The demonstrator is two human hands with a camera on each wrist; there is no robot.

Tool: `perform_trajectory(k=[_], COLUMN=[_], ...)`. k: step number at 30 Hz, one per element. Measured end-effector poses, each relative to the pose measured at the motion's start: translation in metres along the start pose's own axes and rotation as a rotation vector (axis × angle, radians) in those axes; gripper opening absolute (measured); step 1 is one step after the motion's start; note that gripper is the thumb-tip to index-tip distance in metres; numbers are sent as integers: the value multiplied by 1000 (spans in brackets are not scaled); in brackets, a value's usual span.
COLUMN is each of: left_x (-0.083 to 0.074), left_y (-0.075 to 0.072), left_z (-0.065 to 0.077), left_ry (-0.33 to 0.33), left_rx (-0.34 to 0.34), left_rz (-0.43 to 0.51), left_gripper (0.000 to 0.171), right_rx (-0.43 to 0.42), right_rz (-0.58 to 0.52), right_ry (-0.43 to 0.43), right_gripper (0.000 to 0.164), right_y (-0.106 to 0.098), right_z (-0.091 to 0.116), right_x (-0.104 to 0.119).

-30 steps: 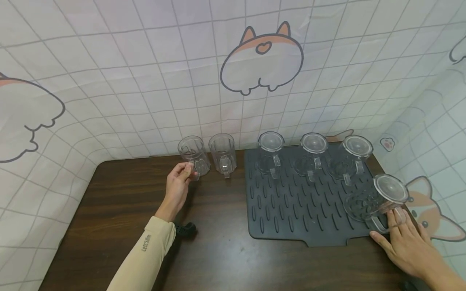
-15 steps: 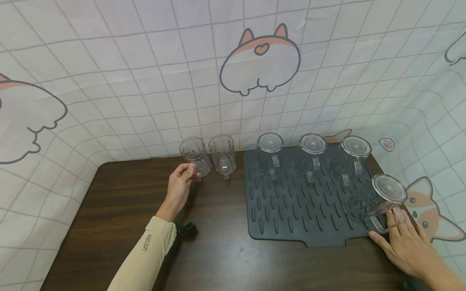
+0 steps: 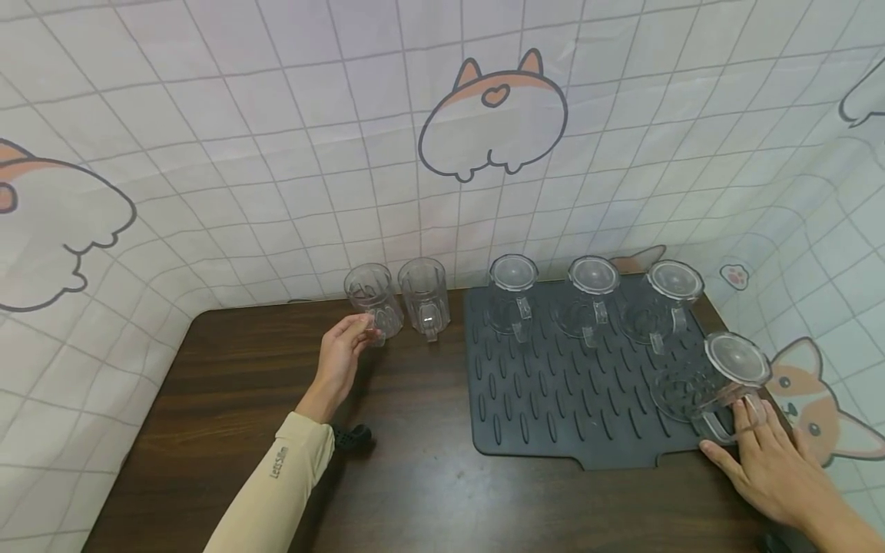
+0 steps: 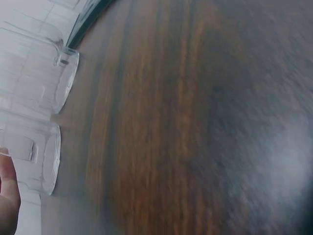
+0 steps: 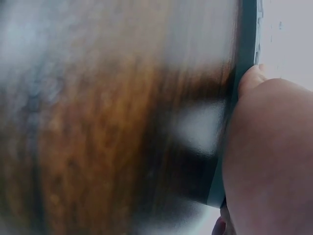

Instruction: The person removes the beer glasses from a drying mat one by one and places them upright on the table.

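L hand [image 3: 336, 352] pinched upright mug [image 3: 379, 301] by hndl [image 3: 377, 339] — far side of counter [image 3: 429, 461], left of mat [image 3: 532, 418] | 2nd mug [image 3: 422, 288] stood just R | R hand [image 3: 777, 465] — fingers lay straight by upturned mug [image 3: 722, 372], near-R on mat

Left hand [image 3: 336, 357] covers part of the handle [image 3: 377, 336] of the leftmost clear glass mug [image 3: 379, 296], and the left wrist cam chops both off. Right wrist cam: brown wood-grain table [image 5: 98, 127] is super blurry, right hand [image 5: 274, 152] hides some of the dark grey mat [image 5: 248, 34]. Black gadget [image 3: 356, 436] half behind the cream sleeve [image 3: 276, 480], can't tell what it is.
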State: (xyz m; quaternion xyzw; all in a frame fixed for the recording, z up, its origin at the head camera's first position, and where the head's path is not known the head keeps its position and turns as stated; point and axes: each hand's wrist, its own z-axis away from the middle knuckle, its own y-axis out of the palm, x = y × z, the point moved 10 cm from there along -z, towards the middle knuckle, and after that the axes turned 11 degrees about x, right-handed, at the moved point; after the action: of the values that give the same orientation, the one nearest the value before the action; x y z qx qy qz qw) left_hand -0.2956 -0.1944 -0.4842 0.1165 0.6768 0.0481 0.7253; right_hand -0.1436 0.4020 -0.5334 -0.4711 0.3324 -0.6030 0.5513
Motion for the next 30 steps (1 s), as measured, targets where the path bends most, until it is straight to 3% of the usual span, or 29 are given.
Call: perform_trajectory(k=[7, 15, 23, 30], left_x=[-4, -36, -53, -69], left_y=[-13, -26, -15, 14], left_z=[10, 21, 24, 30], left_ry=[-8, 109, 160, 204], left_rx=[-19, -67, -29, 16], left_rz=[-73, -34, -27, -18], left_gripper=[20, 18, 20, 19], right_rx=[17, 23, 18, -8], right_rz=[-14, -18, -4, 37], right_ry=[3, 2, 0, 0], right_gripper=[93, 95, 95, 94], right_y=[1, 4, 3, 1], right_z=[0, -3, -3, -3], right_x=[-1, -2, -3, 1])
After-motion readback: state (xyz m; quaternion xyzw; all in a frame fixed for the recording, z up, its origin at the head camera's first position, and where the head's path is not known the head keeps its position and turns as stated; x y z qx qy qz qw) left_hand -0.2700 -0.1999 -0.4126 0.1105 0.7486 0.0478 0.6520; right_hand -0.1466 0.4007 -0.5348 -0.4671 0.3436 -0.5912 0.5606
